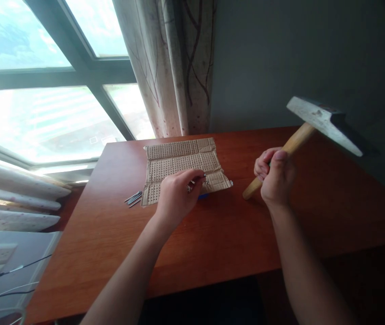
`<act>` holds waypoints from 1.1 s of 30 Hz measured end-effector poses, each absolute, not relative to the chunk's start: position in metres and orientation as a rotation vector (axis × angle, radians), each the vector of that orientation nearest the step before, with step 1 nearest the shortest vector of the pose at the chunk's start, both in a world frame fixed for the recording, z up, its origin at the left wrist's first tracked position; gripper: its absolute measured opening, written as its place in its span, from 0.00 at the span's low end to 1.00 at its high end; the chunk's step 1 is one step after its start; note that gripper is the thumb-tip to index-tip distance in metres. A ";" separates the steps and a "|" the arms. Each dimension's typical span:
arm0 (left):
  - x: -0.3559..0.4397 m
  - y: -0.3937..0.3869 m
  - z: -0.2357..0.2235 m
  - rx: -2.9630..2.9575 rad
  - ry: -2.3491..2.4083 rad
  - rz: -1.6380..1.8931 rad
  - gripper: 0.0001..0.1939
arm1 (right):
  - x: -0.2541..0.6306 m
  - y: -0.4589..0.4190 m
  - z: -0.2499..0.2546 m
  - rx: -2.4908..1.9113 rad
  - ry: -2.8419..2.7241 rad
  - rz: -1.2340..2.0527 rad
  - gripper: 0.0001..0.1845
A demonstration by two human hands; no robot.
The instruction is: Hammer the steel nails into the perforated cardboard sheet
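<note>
A brown cardboard sheet (175,166), creased and punched with rows of small holes, lies on the table. Over its near right part, my left hand (180,189) is closed in a pinch on a nail (204,175); only a small dark bit of it shows at the fingertips. My right hand (275,174) grips the wooden handle of a hammer (321,119), raised above the table to the right of the cardboard. The hammer's metal head points up and away. Several loose nails (134,199) lie beside the cardboard's left corner. Something blue (203,196) peeks out under its near edge.
The reddish-brown wooden table (233,239) reaches to a grey wall (263,67) behind. A window (53,113) and a patterned curtain (168,67) stand at the back left. Low on the left is a wall socket (1,255) with a plug and cables.
</note>
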State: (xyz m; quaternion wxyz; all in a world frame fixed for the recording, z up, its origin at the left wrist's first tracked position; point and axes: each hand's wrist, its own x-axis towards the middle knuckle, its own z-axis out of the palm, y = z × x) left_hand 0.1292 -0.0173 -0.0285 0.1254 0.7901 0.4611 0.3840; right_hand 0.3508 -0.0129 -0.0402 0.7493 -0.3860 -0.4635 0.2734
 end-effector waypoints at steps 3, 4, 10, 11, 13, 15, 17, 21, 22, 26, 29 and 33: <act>0.129 -0.018 -0.029 2.293 1.338 1.127 0.03 | 0.351 -0.013 -0.040 -0.837 -1.008 0.598 0.21; 0.129 -0.018 -0.029 2.289 1.336 1.131 0.03 | 0.352 -0.013 -0.040 -0.837 -1.006 0.598 0.21; 0.128 -0.018 -0.030 2.275 1.326 1.163 0.03 | 0.351 -0.013 -0.038 -0.875 -1.007 0.592 0.22; 0.128 -0.018 -0.030 2.275 1.318 1.163 0.03 | 0.351 -0.014 -0.038 -0.891 -1.009 0.587 0.22; 0.128 -0.018 -0.030 2.276 1.306 1.164 0.03 | 0.350 -0.014 -0.038 -0.916 -1.015 0.578 0.23; 0.129 -0.018 -0.030 2.288 1.302 1.161 0.03 | 0.350 -0.014 -0.038 -0.925 -1.019 0.574 0.23; 0.129 -0.018 -0.030 2.312 1.301 1.154 0.03 | 0.350 -0.014 -0.039 -0.922 -1.024 0.575 0.23; 0.130 -0.018 -0.034 2.355 1.272 1.127 0.04 | 0.349 -0.013 -0.039 -0.911 -1.037 0.579 0.23; 0.130 -0.017 -0.035 2.360 1.267 1.119 0.04 | 0.349 -0.013 -0.039 -0.910 -1.038 0.584 0.22; 0.129 -0.016 -0.037 2.353 1.287 1.120 0.04 | 0.349 -0.013 -0.035 -0.928 -1.054 0.637 0.22; 0.130 -0.015 -0.038 2.325 1.299 1.129 0.04 | 0.355 -0.019 -0.032 -1.044 -1.095 0.706 0.23; 0.130 -0.015 -0.039 2.310 1.299 1.107 0.05 | 0.374 -0.034 -0.032 -1.348 -1.300 0.699 0.23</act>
